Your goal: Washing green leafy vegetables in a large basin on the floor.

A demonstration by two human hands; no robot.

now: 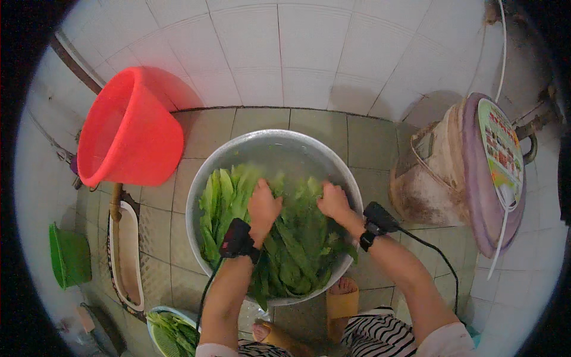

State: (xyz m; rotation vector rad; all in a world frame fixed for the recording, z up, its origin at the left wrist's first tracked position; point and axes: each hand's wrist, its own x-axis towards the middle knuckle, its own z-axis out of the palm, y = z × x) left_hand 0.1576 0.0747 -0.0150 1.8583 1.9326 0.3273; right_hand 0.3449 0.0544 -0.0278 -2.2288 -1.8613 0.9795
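Bare left hand (264, 205) and right hand (334, 202), apart, grip unclear, among long green leaves (291, 256) in a round silver metal basin (275, 132); many point lengthwise toward the wearer, left hand nearer their bulk.

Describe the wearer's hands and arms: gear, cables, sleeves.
Left hand and right hand are bare, no gloves. Left wrist: boxy black module, strapped on, with a black cable. Right wrist: similar black unit on a dark strap, with a black lead. Forearms uncovered; pale sleeves end around the elbows. Fine markings too blurred to tell.
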